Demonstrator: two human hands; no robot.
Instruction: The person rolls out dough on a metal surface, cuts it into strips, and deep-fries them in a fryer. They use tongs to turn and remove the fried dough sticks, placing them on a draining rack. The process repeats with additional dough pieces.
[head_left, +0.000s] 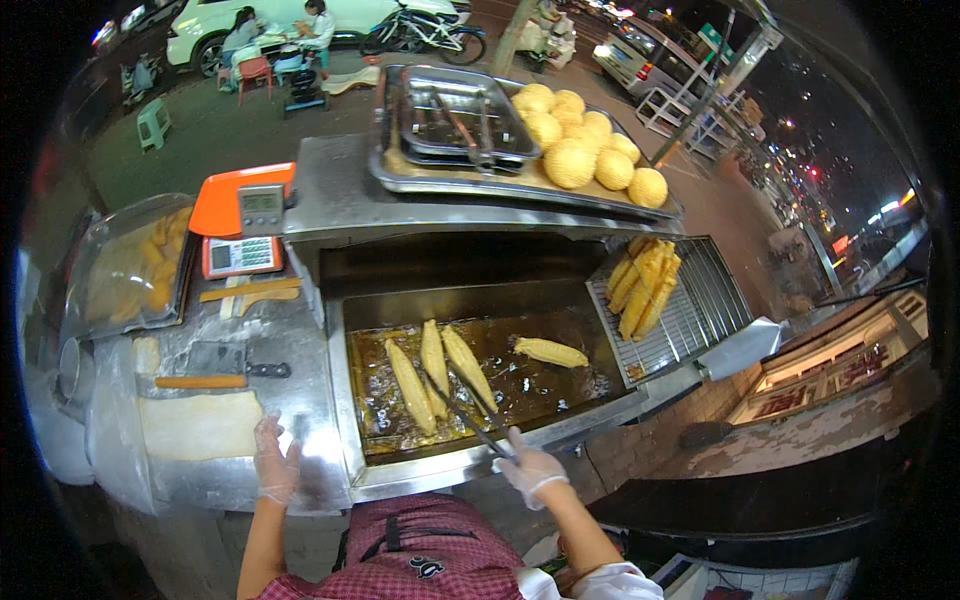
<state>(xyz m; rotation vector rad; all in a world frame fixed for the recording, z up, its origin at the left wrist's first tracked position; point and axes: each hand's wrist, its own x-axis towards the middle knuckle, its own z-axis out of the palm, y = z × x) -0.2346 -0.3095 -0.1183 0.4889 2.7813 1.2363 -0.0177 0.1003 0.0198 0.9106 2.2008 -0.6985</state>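
My right hand (531, 471), in a clear plastic glove, grips a pair of long dark tongs or chopsticks (474, 429); which of the two I cannot tell. Their tips reach among several pale yellow fried dough sticks (409, 386) at the left of the oil-filled fryer (480, 469). Another dough stick (551, 352) floats apart on the right. My left hand (277, 461), gloved too, holds nothing, its fingers apart beside the right edge of a flat dough sheet (199, 426) on the metal worktop (319, 427).
Browned dough sticks (643, 289) stand on a wire rack (701, 300) right of the fryer. A cleaver (232, 360) and rolling pin (201, 382) lie behind the dough sheet. Further back are a scale (241, 255), a covered tray (131, 262) and round fried balls (574, 161) on a shelf.
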